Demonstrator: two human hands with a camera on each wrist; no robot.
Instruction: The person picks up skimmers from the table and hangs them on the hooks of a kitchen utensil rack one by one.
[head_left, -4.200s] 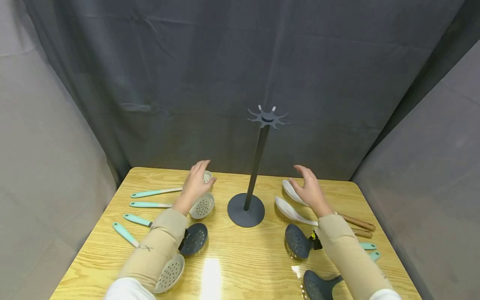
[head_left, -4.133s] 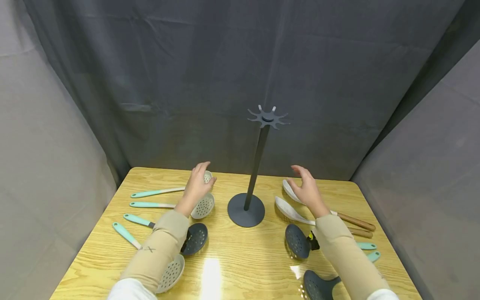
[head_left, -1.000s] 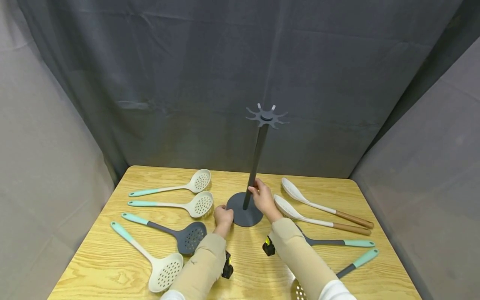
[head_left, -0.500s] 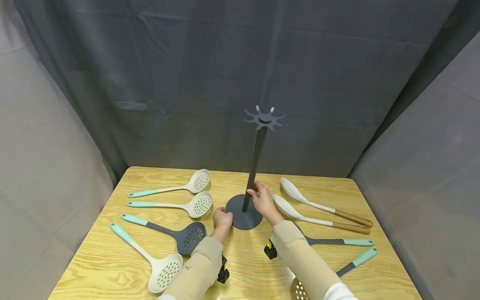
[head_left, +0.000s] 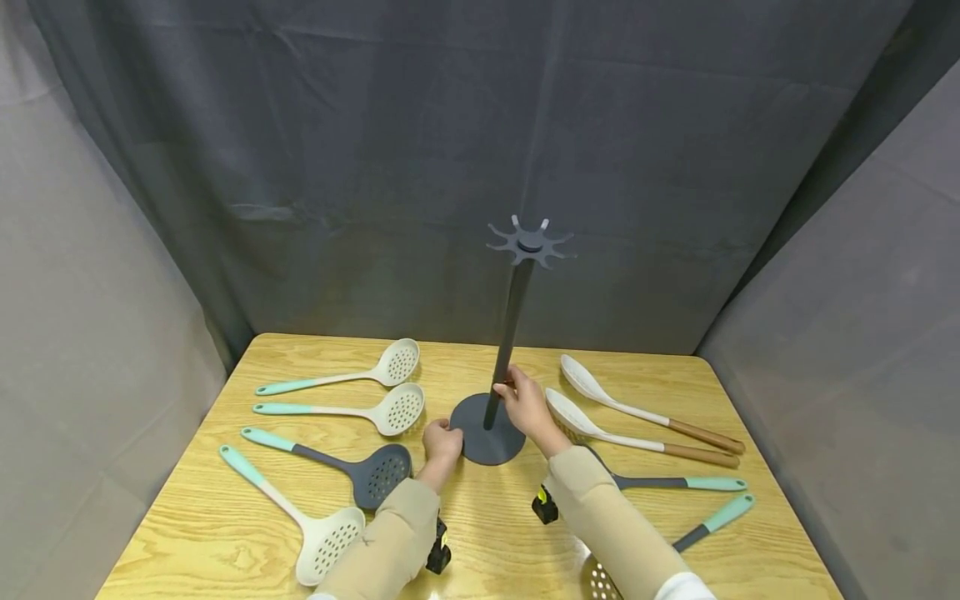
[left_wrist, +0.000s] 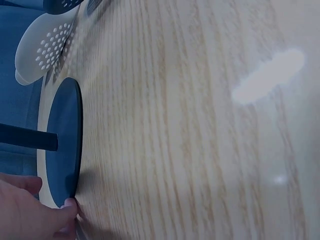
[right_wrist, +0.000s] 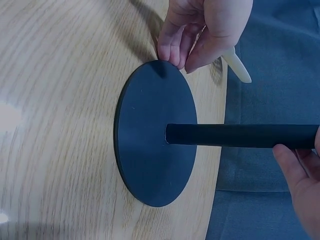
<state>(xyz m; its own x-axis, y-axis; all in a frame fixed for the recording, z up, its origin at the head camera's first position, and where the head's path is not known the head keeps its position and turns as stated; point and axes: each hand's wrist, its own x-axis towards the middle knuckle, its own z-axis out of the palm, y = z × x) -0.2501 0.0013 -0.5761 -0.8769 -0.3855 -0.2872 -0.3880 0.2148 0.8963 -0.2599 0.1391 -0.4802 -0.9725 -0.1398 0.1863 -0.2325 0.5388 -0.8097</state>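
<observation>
Light is washing the yellow wood-grained tabletop (head_left: 495,542), glare is whitening patches in both bluish wrist views, soft shadow is pooling beside the flat round dark base (left_wrist: 62,112)

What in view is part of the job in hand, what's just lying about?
Seemingly in the job:
dark stand
left hand, pinching its base
right hand, holding its pole

Lying about, not held:
three pale slotted utensils
dark slotted utensil, left
two white utensils, wooden handles
two dark utensils, right, partly hidden
</observation>
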